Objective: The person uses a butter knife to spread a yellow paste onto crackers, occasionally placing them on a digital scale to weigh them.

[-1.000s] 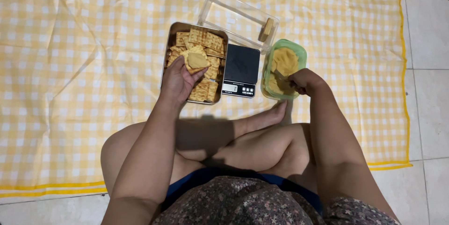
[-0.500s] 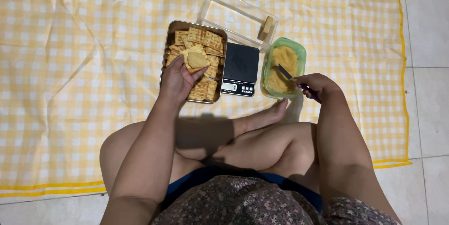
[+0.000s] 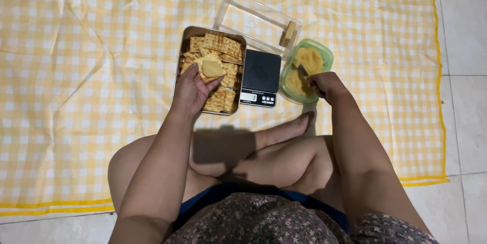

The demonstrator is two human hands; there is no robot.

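Square tan cracker (image 3: pixel 212 68) topped with a dab of yellowish paste sits in the fingers of the left hand (image 3: pixel 192 92), whose grip is closed on the cracker's lower edge; the cracker is held just above the rectangular metal tray (image 3: pixel 178 66) filled with more square crackers. Right hand (image 3: pixel 327 85) has its grip closed on the handle of a small metal utensil (image 3: pixel 302 70), the tip of which lies in the yellowish paste inside the pale green translucent plastic container (image 3: pixel 327 55). Black rectangular digital kitchen scale (image 3: pixel 261 77) lies between tray and container, touching or nearly touching the tray's right wall. Clear plastic rectangular box (image 3: pixel 256 20) stands beyond the scale, tilted diagonally, with a small tan block at its right end. All items rest on a yellow-and-white checked cloth (image 3: pixel 91 71) spread over a pale tiled floor (image 3: pixel 464 97). The person sits cross-legged at the cloth's near edge, one bare foot (image 3: pixel 289 130) just below the scale.
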